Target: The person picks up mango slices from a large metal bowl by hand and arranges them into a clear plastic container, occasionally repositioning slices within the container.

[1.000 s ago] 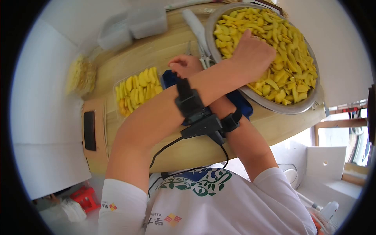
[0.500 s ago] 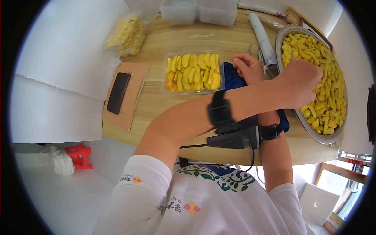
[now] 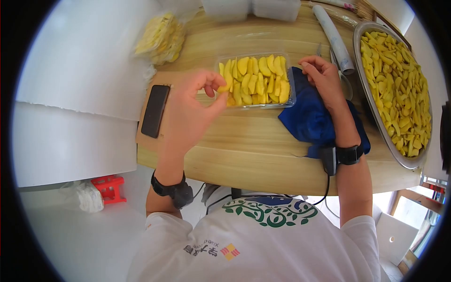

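My left hand (image 3: 199,98) is at the left end of a clear plastic container (image 3: 292,98), with a yellow slice (image 3: 225,87) pinched between thumb and fingers. Inside the container, more yellow slices (image 3: 253,82) stand in rows. Just beyond the container's right end is my right hand (image 3: 312,70); its fingers are curled with thumb and forefinger close together, and nothing shows in them. Below that hand a dark blue cloth (image 3: 305,120) is bunched on the table.
A large metal tray (image 3: 369,105) heaped with yellow slices is on the right. Scissors (image 3: 345,87) and a patterned roll (image 3: 332,40) lie beside it. A phone (image 3: 155,111) rests on brown card (image 3: 143,129). A bag of slices (image 3: 162,40) and plastic boxes (image 3: 277,8) are farther back.
My left hand has swung from over the metal tray across to the container's left end, with a slice in its fingers. The view has shifted, and more of the blue cloth shows.
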Demonstrator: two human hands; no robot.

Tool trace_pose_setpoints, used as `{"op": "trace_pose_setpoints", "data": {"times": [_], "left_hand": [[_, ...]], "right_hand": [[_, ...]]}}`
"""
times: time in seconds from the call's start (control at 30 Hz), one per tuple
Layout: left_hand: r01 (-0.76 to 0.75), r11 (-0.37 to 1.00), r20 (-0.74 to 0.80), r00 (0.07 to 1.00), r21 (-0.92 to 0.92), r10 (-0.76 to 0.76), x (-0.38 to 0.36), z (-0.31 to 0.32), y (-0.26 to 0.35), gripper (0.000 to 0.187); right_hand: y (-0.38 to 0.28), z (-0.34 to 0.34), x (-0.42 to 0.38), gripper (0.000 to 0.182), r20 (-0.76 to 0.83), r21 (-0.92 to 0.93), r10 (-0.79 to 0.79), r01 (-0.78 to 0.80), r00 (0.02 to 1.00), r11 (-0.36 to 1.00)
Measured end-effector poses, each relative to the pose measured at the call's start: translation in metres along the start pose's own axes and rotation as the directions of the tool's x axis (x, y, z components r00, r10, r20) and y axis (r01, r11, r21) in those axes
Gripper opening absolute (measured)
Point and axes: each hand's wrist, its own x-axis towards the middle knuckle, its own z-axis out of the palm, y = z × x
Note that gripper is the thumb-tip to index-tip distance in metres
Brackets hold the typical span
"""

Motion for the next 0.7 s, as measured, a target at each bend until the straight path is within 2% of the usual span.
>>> {"op": "trace_pose_setpoints", "data": {"times": [0.1, 0.27, 0.7], "left_hand": [[-0.011, 0.996, -0.032, 0.999, 0.089, 0.014, -0.006, 0.007, -0.011, 0.019], [-0.199, 0.938, -0.027, 0.976, 0.283, 0.215, 0.002, 0.025, -0.028, 0.019], [-0.276, 0.863, 0.022, 0.955, 0.423, 0.295, 0.007, 0.038, -0.032, 0.020]], "right_hand": [[0.002, 0.001, 0.002, 0.015, -0.014, -0.048, -0.006, 0.005, 1.000, 0.999], [0.009, 0.004, 0.003, 0.016, -0.023, -0.150, -0.098, 0.094, 0.995, 0.984], [0.004, 0.007, 0.001, 0.017, -0.021, -0.206, -0.082, 0.076, 0.996, 0.976]]}}
